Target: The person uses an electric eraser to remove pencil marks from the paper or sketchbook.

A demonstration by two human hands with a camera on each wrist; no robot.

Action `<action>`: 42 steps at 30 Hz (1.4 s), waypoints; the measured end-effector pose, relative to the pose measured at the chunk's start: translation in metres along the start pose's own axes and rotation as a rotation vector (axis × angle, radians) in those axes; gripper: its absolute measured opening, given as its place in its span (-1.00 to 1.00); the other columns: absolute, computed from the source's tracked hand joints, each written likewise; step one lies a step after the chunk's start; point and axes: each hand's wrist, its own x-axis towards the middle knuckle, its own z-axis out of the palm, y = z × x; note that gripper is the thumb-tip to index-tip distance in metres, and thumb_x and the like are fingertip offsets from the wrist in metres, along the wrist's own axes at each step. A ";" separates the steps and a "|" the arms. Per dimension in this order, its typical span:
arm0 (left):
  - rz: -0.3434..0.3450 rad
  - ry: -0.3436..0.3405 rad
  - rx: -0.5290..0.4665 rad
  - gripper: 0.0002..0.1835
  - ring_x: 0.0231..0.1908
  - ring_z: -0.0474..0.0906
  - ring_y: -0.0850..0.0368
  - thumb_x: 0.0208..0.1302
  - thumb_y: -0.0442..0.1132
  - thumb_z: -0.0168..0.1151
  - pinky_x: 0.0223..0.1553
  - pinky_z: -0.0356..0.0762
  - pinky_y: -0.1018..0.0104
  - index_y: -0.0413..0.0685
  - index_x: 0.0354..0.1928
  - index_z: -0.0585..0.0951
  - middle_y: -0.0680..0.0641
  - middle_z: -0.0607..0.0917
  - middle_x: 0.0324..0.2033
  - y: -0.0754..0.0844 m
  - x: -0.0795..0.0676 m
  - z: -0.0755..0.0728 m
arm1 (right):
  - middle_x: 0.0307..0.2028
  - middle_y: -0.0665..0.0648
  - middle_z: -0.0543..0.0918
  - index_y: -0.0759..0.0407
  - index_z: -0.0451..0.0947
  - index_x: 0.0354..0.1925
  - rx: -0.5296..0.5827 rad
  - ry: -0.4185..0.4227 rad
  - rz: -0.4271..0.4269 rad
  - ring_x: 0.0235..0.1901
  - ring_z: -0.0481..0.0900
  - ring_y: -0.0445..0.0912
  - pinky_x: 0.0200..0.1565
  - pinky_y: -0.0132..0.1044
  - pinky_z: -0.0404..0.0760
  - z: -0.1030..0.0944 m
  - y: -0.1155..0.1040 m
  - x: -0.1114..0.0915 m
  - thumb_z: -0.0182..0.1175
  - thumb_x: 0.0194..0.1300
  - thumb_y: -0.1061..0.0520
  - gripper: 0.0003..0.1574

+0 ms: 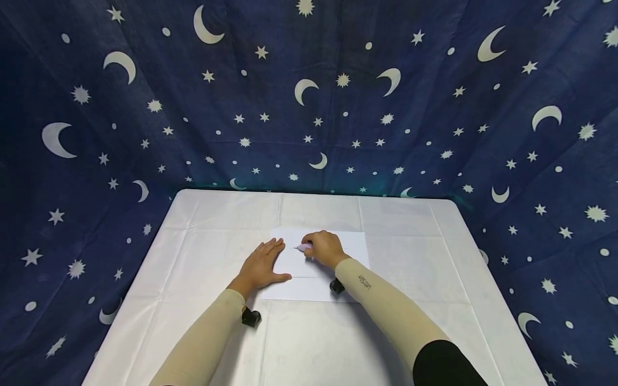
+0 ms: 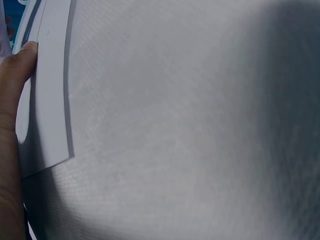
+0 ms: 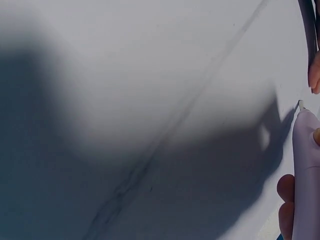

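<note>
My right hand (image 1: 325,249) grips a pale lilac utility knife (image 3: 306,165) above the middle of a white sheet of paper (image 1: 304,289). The knife's short, narrow tip points left, at or close to the paper; contact cannot be told. In the right wrist view, a thumb tip lies on the knife's side and fingertips (image 3: 286,189) curl round its other side. My left hand (image 1: 260,265) rests flat across the sheet's left edge, fingers straight and thumb spread toward the right. The left wrist view shows that thumb (image 2: 15,75) on the paper.
A faint crease (image 3: 187,107) runs across the sheet. Under the paper is a white table covering (image 1: 222,214) with fold lines. Behind and around the table hangs a dark blue cloth (image 1: 270,102) with moons and stars.
</note>
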 end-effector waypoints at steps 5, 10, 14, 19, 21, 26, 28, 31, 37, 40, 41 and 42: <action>-0.002 -0.002 0.011 0.09 0.52 0.02 0.01 0.03 0.49 0.23 0.52 -0.05 0.03 -0.05 0.47 0.27 -0.02 0.22 0.50 -0.001 0.001 -0.002 | -0.12 -0.03 0.77 -0.02 0.73 -0.05 -0.007 0.006 0.004 -0.10 0.70 -0.09 0.03 -0.14 0.63 0.001 0.002 0.002 0.40 0.19 0.02 -0.67; 0.008 0.010 0.001 0.08 0.51 0.04 -0.01 0.02 0.48 0.25 0.51 -0.02 0.01 -0.06 0.46 0.29 -0.03 0.24 0.49 0.000 0.001 -0.001 | -0.13 -0.04 0.77 -0.03 0.73 -0.05 -0.009 0.005 -0.018 -0.12 0.70 -0.10 0.00 -0.15 0.64 0.005 -0.001 0.005 0.40 0.18 0.02 -0.67; 0.008 -0.006 0.005 0.09 0.51 0.02 0.01 0.02 0.50 0.22 0.52 -0.04 0.01 -0.04 0.47 0.27 -0.01 0.22 0.50 0.001 0.001 0.002 | -0.12 -0.04 0.77 -0.04 0.73 -0.05 -0.015 -0.007 -0.034 -0.12 0.70 -0.10 -0.01 -0.15 0.65 0.007 -0.003 0.004 0.39 0.19 0.01 -0.67; 0.012 0.004 0.006 0.09 0.51 0.03 0.00 0.02 0.49 0.23 0.52 -0.03 0.01 -0.04 0.47 0.27 -0.02 0.23 0.49 0.003 0.002 0.001 | -0.11 -0.03 0.77 -0.04 0.73 -0.04 -0.024 -0.004 -0.023 -0.10 0.70 -0.09 0.01 -0.15 0.64 0.003 -0.003 0.003 0.39 0.20 0.01 -0.67; 0.011 0.009 -0.003 0.08 0.51 0.05 -0.01 0.02 0.47 0.26 0.51 -0.02 0.00 -0.05 0.46 0.29 -0.03 0.24 0.49 0.004 0.001 -0.001 | -0.12 -0.03 0.77 -0.04 0.73 -0.04 -0.022 0.000 -0.015 -0.11 0.70 -0.08 0.01 -0.14 0.64 0.001 -0.002 0.002 0.40 0.20 0.02 -0.67; -0.006 -0.017 0.003 0.09 0.51 0.02 -0.01 0.02 0.48 0.24 0.52 -0.04 0.01 -0.05 0.47 0.27 -0.03 0.21 0.50 0.004 -0.001 -0.004 | -0.12 -0.03 0.77 -0.04 0.73 -0.04 -0.026 -0.006 0.008 -0.12 0.69 -0.09 0.02 -0.14 0.63 -0.003 0.003 -0.002 0.39 0.20 0.01 -0.68; -0.010 -0.022 0.009 0.09 0.51 0.02 0.00 0.03 0.49 0.23 0.52 -0.04 0.02 -0.05 0.48 0.26 -0.02 0.20 0.50 0.003 -0.001 -0.004 | -0.11 -0.02 0.77 -0.03 0.72 -0.03 -0.029 -0.009 0.012 -0.11 0.69 -0.09 0.03 -0.14 0.63 -0.003 0.004 -0.002 0.39 0.21 0.00 -0.67; -0.019 -0.029 0.015 0.10 0.52 0.00 0.02 0.02 0.50 0.22 0.52 -0.06 0.04 -0.04 0.48 0.26 -0.01 0.19 0.51 0.002 -0.001 -0.004 | -0.11 -0.01 0.77 -0.02 0.72 -0.03 -0.024 -0.007 0.012 -0.11 0.69 -0.07 0.04 -0.13 0.63 -0.002 0.005 -0.002 0.39 0.21 0.01 -0.66; -0.018 -0.034 0.000 0.10 0.52 -0.01 0.01 0.03 0.49 0.23 0.52 -0.07 0.01 -0.05 0.48 0.26 -0.02 0.19 0.50 0.002 -0.001 -0.004 | -0.12 -0.03 0.77 -0.03 0.73 -0.04 -0.021 0.002 -0.003 -0.12 0.70 -0.10 0.01 -0.16 0.64 0.002 0.006 -0.001 0.40 0.19 0.00 -0.66; -0.018 -0.038 0.006 0.10 0.52 -0.02 0.01 0.03 0.50 0.22 0.53 -0.08 0.02 -0.05 0.48 0.25 -0.02 0.18 0.51 0.002 0.000 -0.003 | -0.13 -0.03 0.77 -0.03 0.73 -0.05 -0.023 0.012 -0.021 -0.13 0.70 -0.10 -0.01 -0.16 0.65 0.003 0.005 -0.001 0.40 0.18 0.01 -0.67; -0.018 -0.036 0.008 0.10 0.52 -0.02 0.01 0.03 0.50 0.22 0.53 -0.08 0.02 -0.05 0.48 0.25 -0.02 0.19 0.51 0.002 0.000 -0.003 | -0.13 -0.03 0.77 -0.03 0.73 -0.05 -0.025 0.015 -0.026 -0.13 0.71 -0.09 -0.02 -0.16 0.65 0.003 0.005 0.000 0.40 0.18 0.01 -0.67; -0.018 -0.034 0.008 0.10 0.52 -0.01 0.01 0.03 0.50 0.23 0.52 -0.07 0.02 -0.05 0.48 0.26 -0.02 0.19 0.51 0.003 0.000 -0.003 | -0.14 -0.03 0.77 -0.04 0.73 -0.06 -0.026 0.016 -0.032 -0.13 0.71 -0.09 -0.03 -0.16 0.66 0.003 0.004 0.000 0.40 0.18 0.01 -0.68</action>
